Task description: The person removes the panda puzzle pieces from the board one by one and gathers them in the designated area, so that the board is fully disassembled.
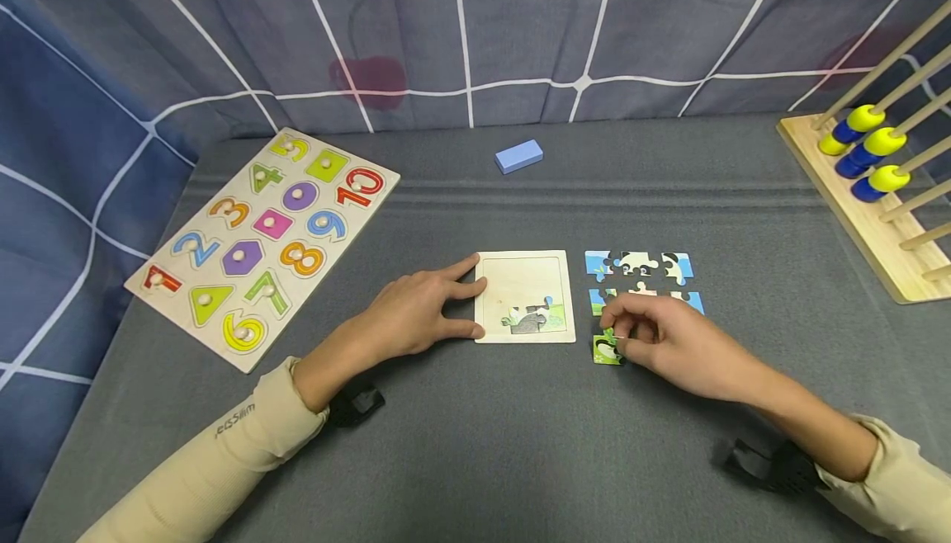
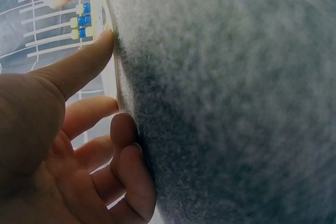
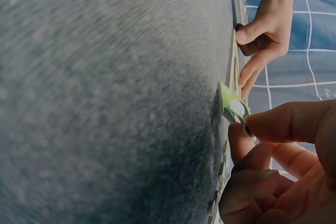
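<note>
My right hand [image 1: 687, 353] pinches a green jigsaw puzzle piece [image 1: 605, 350] between thumb and fingertips; in the right wrist view the piece [image 3: 229, 100] is tilted up off the cloth. Beside it, the square wooden puzzle tray [image 1: 516, 279] has a panda picture [image 1: 533, 318] at its lower right. My left hand [image 1: 416, 308] touches the tray's left edge with the thumb and two fairly straight fingers. Blue and panda-patterned puzzle pieces [image 1: 637, 263] lie in rows right of the tray. Some of the lower ones are hidden under my right hand.
A number and shape peg board [image 1: 215, 266] lies on the left. A blue block [image 1: 518, 156] rests at the back of the grey table [image 1: 513, 436]. At the right stands a wooden bead rack [image 1: 854, 221]. Checked curtain [image 1: 520, 31] hangs behind.
</note>
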`<control>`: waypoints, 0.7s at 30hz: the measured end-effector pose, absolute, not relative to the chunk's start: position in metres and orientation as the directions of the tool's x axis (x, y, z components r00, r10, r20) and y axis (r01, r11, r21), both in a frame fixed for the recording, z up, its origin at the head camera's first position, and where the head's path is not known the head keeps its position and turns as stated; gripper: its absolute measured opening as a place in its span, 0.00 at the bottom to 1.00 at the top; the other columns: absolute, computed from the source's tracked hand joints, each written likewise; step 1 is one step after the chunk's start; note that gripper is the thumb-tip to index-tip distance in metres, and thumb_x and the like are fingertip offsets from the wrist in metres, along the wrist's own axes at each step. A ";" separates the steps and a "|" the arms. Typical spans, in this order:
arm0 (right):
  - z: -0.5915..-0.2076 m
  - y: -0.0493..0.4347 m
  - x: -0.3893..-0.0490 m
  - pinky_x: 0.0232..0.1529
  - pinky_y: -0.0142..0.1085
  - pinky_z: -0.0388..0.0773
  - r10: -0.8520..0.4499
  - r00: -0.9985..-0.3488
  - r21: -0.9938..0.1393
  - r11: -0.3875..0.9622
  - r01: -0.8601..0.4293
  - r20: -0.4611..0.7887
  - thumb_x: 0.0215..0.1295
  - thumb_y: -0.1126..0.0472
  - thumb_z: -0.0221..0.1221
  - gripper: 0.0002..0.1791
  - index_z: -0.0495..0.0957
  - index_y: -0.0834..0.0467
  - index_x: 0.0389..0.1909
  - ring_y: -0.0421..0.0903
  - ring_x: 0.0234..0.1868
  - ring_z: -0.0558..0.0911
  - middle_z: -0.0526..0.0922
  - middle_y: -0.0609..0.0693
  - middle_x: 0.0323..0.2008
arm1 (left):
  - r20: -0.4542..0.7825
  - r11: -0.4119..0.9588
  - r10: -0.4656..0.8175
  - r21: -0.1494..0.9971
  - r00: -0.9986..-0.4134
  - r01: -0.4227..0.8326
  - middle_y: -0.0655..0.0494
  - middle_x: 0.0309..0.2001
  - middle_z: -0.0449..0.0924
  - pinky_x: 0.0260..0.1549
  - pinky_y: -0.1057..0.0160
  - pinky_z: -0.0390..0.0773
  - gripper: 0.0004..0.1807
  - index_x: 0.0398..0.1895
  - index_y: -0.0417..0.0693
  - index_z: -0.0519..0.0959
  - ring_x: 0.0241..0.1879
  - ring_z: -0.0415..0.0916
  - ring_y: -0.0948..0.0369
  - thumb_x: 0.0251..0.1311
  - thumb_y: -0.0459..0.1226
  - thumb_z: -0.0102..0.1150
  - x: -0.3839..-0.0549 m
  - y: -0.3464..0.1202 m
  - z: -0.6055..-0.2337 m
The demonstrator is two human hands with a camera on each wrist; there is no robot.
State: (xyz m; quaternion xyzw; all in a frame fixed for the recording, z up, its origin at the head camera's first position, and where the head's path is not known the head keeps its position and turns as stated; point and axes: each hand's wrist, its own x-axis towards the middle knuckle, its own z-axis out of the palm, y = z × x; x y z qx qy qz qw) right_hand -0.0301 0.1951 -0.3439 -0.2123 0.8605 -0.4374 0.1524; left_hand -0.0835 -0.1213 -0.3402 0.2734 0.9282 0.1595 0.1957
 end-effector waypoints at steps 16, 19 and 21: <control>-0.344 0.199 -0.019 0.29 0.33 0.67 -0.441 -0.897 -0.673 0.670 -0.313 -0.022 0.55 0.64 0.72 0.17 0.82 0.49 0.46 0.36 0.27 0.70 0.75 0.39 0.31 | -0.280 0.799 0.570 0.407 -0.773 0.442 0.55 0.76 0.55 0.54 0.39 0.70 0.37 0.69 0.55 0.72 0.67 0.65 0.48 0.56 0.54 0.69 -0.084 -0.121 -0.340; -0.345 0.198 -0.016 0.30 0.33 0.66 -0.450 -0.893 -0.655 0.676 -0.337 -0.004 0.52 0.61 0.74 0.20 0.82 0.48 0.46 0.37 0.28 0.69 0.72 0.38 0.29 | -0.278 0.799 0.570 0.408 -0.773 0.442 0.55 0.76 0.55 0.54 0.40 0.70 0.37 0.69 0.55 0.72 0.67 0.65 0.48 0.56 0.54 0.69 -0.084 -0.122 -0.340; -0.346 0.198 -0.015 0.29 0.33 0.66 -0.450 -0.893 -0.649 0.678 -0.346 0.005 0.50 0.62 0.75 0.21 0.82 0.47 0.46 0.36 0.28 0.69 0.72 0.38 0.28 | -0.278 0.799 0.570 0.406 -0.773 0.443 0.55 0.76 0.55 0.54 0.40 0.70 0.37 0.69 0.55 0.72 0.67 0.65 0.48 0.56 0.54 0.69 -0.084 -0.122 -0.340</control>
